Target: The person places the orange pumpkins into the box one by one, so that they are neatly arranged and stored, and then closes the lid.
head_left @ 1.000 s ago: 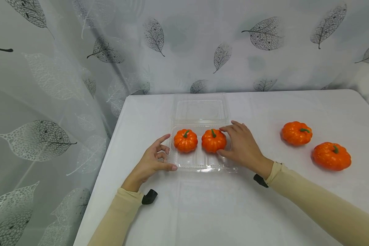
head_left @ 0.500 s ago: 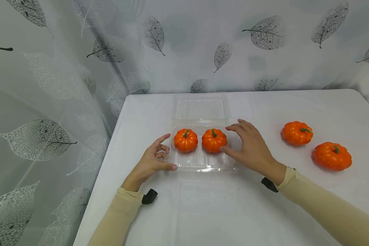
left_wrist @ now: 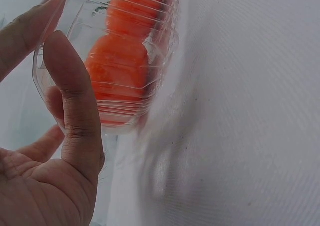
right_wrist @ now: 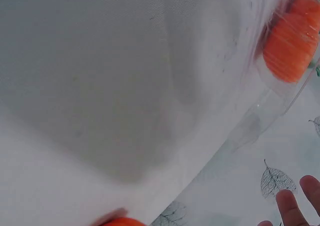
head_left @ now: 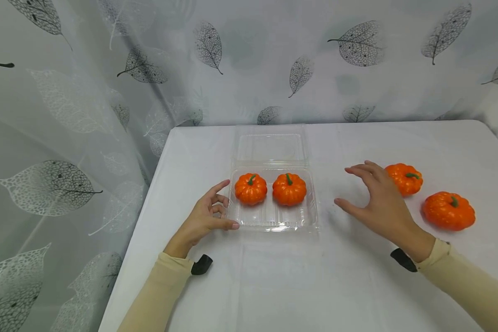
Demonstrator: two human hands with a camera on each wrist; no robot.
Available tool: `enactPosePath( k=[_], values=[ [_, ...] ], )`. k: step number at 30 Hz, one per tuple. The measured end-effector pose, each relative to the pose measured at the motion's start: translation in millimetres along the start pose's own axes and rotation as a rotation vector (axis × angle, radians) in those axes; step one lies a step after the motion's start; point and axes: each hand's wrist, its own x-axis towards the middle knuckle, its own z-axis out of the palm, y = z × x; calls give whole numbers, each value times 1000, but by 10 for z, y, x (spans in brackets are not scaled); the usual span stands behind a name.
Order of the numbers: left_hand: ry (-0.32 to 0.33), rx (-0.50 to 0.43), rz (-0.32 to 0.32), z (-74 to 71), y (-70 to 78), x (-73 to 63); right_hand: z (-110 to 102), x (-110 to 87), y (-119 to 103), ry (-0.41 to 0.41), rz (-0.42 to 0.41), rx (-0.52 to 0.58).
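A clear plastic clamshell container (head_left: 274,221) lies on the table with its lid (head_left: 270,146) folded back. Side by side in its base sit two small orange pumpkins, a left pumpkin (head_left: 251,190) and a right pumpkin (head_left: 289,190). My left hand (head_left: 201,219) holds the container's left edge, thumb near the front corner; the left wrist view shows the thumb (left_wrist: 75,96) and fingers at the clear rim. Between the container and two loose pumpkins is my right hand (head_left: 382,207), fingers spread in a loose curve and holding nothing. It partly covers the farther loose pumpkin (head_left: 406,180).
The nearer loose pumpkin (head_left: 449,211) lies at the right on the white-covered table (head_left: 294,281). A leaf-patterned curtain (head_left: 249,64) hangs behind the table and along its left side. Black wrist devices (head_left: 201,265) show at both sleeves.
My right hand has let go of the right pumpkin in the container and moved right towards the loose pumpkins. The left hand and the container have stayed in place.
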Motion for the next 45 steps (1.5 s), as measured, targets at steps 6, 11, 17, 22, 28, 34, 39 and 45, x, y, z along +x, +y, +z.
enactPosePath(
  k=[6,11,17,22,28,34,39,45],
  values=[
    [-3,-1,4,2,-8,3,-224,-124,212,40,94,-1],
    [-4,9,2,4,-7,3,-442,-222,409,53,214,-12],
    [0,11,3,6,10,-8,-706,-256,657,-17,365,-123],
    [3,14,5,0,7,-11,-913,-259,854,-66,475,-157],
    [5,14,3,-3,7,-15,-1075,-269,1084,-103,522,-178],
    [6,16,-1,-4,10,-11,-1113,-351,1260,-157,549,-185],
    [7,13,-1,-8,9,-9,-1088,-416,1375,-215,587,-102],
    [4,12,-3,-5,12,-5,-1024,-519,1692,-272,624,-46]
  ],
)
